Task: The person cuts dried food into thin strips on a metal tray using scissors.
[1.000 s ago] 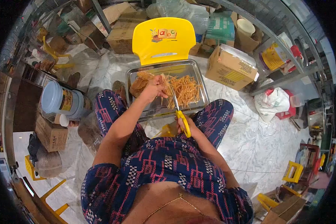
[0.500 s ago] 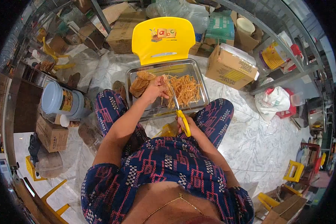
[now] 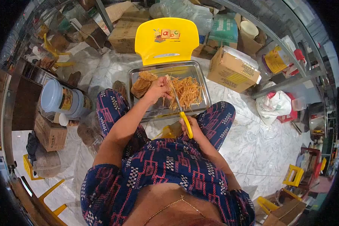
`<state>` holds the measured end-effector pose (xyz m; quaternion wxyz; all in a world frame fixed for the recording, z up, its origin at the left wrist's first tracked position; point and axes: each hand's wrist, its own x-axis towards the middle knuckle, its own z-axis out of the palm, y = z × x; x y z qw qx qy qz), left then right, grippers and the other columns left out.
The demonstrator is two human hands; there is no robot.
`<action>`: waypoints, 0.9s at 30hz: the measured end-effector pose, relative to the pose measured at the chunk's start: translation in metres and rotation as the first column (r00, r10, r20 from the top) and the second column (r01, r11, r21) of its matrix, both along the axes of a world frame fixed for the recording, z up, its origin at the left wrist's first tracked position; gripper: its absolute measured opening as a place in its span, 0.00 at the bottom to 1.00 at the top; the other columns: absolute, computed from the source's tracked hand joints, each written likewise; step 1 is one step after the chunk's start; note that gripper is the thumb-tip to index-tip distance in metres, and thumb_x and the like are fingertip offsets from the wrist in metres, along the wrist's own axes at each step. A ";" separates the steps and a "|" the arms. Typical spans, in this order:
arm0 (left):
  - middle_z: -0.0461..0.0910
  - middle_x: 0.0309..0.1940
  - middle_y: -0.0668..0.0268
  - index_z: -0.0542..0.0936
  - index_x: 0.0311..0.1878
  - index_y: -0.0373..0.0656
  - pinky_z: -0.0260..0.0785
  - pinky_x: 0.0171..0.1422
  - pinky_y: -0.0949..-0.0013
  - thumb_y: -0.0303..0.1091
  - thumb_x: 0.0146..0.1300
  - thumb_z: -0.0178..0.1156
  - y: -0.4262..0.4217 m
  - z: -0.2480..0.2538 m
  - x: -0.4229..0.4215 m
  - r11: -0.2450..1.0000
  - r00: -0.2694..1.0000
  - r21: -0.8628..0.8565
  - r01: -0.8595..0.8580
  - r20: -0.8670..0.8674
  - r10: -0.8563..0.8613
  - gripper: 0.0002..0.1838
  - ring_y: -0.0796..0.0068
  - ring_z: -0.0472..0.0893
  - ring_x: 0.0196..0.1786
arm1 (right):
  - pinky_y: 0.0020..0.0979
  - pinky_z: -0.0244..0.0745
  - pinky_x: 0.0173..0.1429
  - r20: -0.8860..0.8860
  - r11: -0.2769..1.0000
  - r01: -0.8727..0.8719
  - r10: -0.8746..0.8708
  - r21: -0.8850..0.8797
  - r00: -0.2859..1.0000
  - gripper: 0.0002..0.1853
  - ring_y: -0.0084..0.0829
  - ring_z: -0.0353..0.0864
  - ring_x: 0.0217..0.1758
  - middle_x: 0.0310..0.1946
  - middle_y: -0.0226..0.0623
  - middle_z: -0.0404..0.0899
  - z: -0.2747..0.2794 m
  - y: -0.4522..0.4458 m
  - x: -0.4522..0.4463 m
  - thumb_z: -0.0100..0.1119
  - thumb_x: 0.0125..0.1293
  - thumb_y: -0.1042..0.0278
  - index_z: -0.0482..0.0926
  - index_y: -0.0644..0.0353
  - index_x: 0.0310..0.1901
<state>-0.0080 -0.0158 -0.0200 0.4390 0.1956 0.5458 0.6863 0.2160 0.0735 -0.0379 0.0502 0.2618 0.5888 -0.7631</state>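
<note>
Left hand [image 3: 159, 91] pinches a thin brown piece [image 3: 168, 79] over the metal tray [image 3: 150, 114], beside brown strips [image 3: 189, 91]; right hand [image 3: 194, 125] grips yellow-handled scissors [image 3: 187, 125]. Pinching well back from the blades suits narrow, even cuts.

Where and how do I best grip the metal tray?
I'd take the metal tray by the raised rims of its short ends, coming in from left and right. Those rims stand outside the brown strips, while the yellow chair backrest crowds the far side.
</note>
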 end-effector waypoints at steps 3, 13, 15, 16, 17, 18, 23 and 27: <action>0.69 0.31 0.67 0.66 0.41 0.40 0.76 0.27 0.69 0.28 0.57 0.52 -0.002 0.009 -0.001 0.997 0.994 -0.074 -0.031 0.104 0.039 0.09 0.74 0.74 0.27 | 0.18 0.62 0.15 0.022 0.999 0.013 -0.014 0.049 1.000 0.13 0.17 0.65 0.12 0.14 0.24 0.66 0.006 -0.004 -0.002 0.55 0.57 0.56 0.72 0.59 0.34; 0.68 0.32 0.66 0.68 0.39 0.38 0.74 0.25 0.70 0.31 0.59 0.50 -0.005 0.006 -0.003 0.969 0.999 -0.246 0.033 -0.011 -0.037 0.08 0.74 0.73 0.27 | 0.19 0.63 0.16 -0.123 0.996 -0.060 0.067 0.064 0.990 0.16 0.18 0.66 0.13 0.15 0.24 0.65 -0.019 -0.004 0.000 0.51 0.59 0.53 0.68 0.60 0.34; 0.67 0.30 0.66 0.67 0.36 0.38 0.74 0.24 0.70 0.31 0.59 0.50 -0.005 0.006 0.003 0.967 0.988 -0.211 0.140 -0.034 -0.151 0.06 0.74 0.73 0.28 | 0.19 0.63 0.17 -0.107 0.994 -0.068 0.077 0.086 0.991 0.16 0.18 0.66 0.13 0.15 0.25 0.65 -0.018 -0.003 0.000 0.50 0.60 0.52 0.68 0.60 0.34; 0.67 0.30 0.66 0.67 0.36 0.38 0.74 0.24 0.70 0.31 0.59 0.50 -0.004 0.005 0.003 0.967 0.988 -0.211 0.141 -0.034 -0.152 0.06 0.74 0.73 0.28 | 0.19 0.63 0.17 -0.091 0.991 -0.078 0.088 0.107 0.992 0.17 0.18 0.66 0.13 0.15 0.25 0.65 -0.017 -0.002 0.000 0.50 0.60 0.51 0.68 0.60 0.33; 0.66 0.29 0.67 0.67 0.34 0.39 0.74 0.24 0.70 0.31 0.59 0.50 -0.003 0.002 0.003 0.965 0.987 -0.219 0.147 -0.030 -0.157 0.06 0.74 0.73 0.27 | 0.19 0.63 0.17 -0.090 0.991 -0.077 0.086 0.106 0.992 0.17 0.18 0.66 0.13 0.15 0.25 0.65 -0.018 -0.002 0.000 0.50 0.60 0.51 0.68 0.60 0.33; 0.65 0.28 0.67 0.67 0.33 0.39 0.74 0.24 0.71 0.31 0.59 0.50 -0.003 0.002 0.004 0.962 0.986 -0.227 0.153 -0.024 -0.163 0.06 0.75 0.73 0.27 | 0.19 0.64 0.17 -0.097 0.993 -0.067 0.076 0.096 0.992 0.17 0.18 0.66 0.13 0.15 0.25 0.65 -0.018 -0.003 0.001 0.49 0.60 0.51 0.68 0.60 0.33; 0.67 0.24 0.67 0.68 0.32 0.38 0.74 0.22 0.71 0.31 0.58 0.50 0.000 0.004 0.011 0.980 0.997 -0.180 0.079 -0.008 -0.081 0.06 0.74 0.73 0.23 | 0.19 0.64 0.16 -0.109 0.998 -0.017 0.024 0.060 0.994 0.16 0.18 0.64 0.12 0.13 0.24 0.64 -0.008 -0.003 0.000 0.50 0.60 0.53 0.69 0.59 0.33; 0.70 0.23 0.64 0.70 0.33 0.36 0.73 0.20 0.70 0.29 0.58 0.50 0.000 0.004 0.012 0.990 0.999 -0.135 0.030 0.039 -0.025 0.06 0.71 0.75 0.20 | 0.19 0.63 0.15 0.002 1.000 -0.014 0.014 0.024 1.000 0.14 0.17 0.64 0.11 0.14 0.25 0.65 -0.001 0.001 0.000 0.53 0.59 0.56 0.70 0.60 0.34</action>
